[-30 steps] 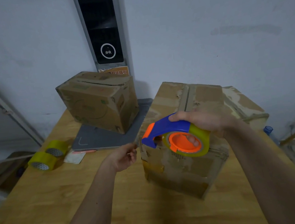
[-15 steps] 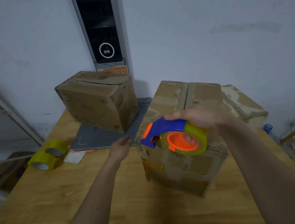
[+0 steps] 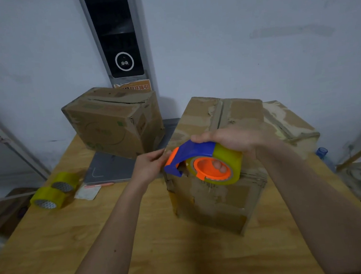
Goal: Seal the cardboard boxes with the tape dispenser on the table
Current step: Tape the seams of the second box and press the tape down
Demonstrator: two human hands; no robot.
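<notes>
The right hand grips the tape dispenser over the near cardboard box on the table; its nose points left; the left hand, nearer that nose, pinches there, presumably the tape end.

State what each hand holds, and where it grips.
The right hand grips the tape dispenser over its top, fingers through the roll's core. The left hand reaches its front tip; a hold cannot be told.
</notes>
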